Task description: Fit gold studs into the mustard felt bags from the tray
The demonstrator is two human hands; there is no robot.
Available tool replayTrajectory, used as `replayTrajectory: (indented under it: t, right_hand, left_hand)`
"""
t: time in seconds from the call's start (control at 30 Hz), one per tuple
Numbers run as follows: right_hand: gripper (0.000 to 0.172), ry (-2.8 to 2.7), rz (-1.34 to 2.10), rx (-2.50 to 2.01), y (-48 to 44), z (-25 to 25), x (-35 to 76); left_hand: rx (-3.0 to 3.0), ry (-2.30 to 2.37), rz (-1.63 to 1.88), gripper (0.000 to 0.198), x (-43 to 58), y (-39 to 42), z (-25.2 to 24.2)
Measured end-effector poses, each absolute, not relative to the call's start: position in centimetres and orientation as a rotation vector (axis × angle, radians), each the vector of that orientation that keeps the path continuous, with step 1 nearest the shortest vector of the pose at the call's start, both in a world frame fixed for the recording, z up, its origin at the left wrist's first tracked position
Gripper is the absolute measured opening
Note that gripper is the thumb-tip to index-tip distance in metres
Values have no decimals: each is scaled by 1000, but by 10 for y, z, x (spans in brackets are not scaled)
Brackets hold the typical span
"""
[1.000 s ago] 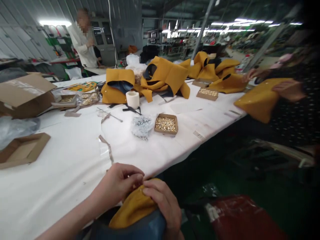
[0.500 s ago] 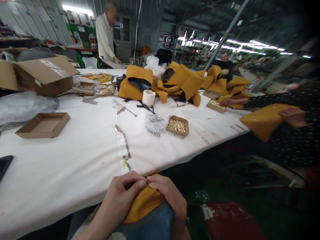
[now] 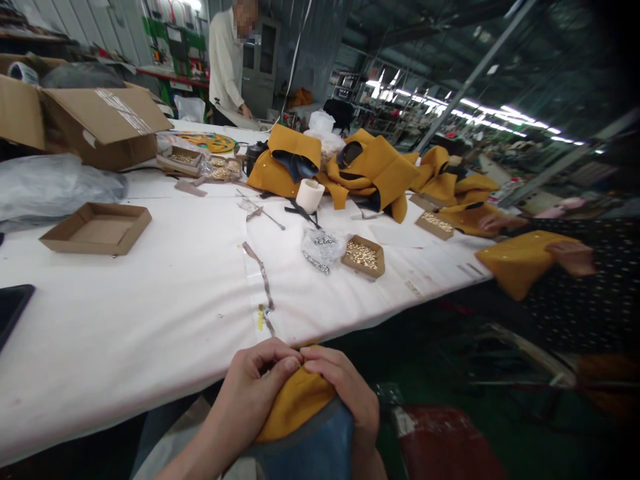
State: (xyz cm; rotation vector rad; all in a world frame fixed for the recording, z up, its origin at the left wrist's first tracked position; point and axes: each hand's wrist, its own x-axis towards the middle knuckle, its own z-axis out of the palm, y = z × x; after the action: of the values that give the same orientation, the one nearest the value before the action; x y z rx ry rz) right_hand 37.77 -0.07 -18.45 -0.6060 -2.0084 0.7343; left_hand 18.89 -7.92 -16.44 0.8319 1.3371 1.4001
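Note:
A yellow fabric piece with a blue side [image 3: 295,407] lies between my hands, just off the front edge of the table. My left hand [image 3: 257,387] pinches its upper edge, thumb against bent fingers. From the other side, my right hand [image 3: 345,383] is wrapped over the same piece, its fingertips meeting those of the left. Whatever small part sits between the fingertips is hidden. Beyond them on the table are an open box of gold-coloured metal pieces [image 3: 363,256] and a clear plastic bag of silver-coloured pieces [image 3: 323,248].
An empty cardboard tray [image 3: 95,230] and a dark flat object [image 3: 15,310] lie at left. Yellow pieces [image 3: 370,167] are heaped at the back beside a white roll [image 3: 309,195]. At right, a co-worker's hand [image 3: 573,257] holds another yellow piece. Someone stands behind the table.
The view has shifted slightly, so the table's contents sit a little differently in frame. My hands keep their hold on the fabric. The co-worker's far hand has drawn back from the gold pieces' box.

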Motion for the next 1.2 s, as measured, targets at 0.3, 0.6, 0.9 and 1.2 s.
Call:
replayTrajectory:
  t: [0.3, 0.6, 0.9, 1.2]
  right_hand:
    - [29, -2069, 728, -562, 0, -175, 368]
    - [28, -2071, 706, -584, 0, -181, 369]
    - [25, -2084, 768, -562, -10, -156, 363]
    - [24, -2141, 751, -523, 7, -142, 356]
  left_hand:
    - [479, 1103, 1374, 49, 184, -85, -175]
    - [587, 1072, 1416, 49, 179, -87, -173]
    - [997, 1168, 1509, 39, 174, -104, -171]
    - [1156, 1231, 1493, 34, 161, -97, -156]
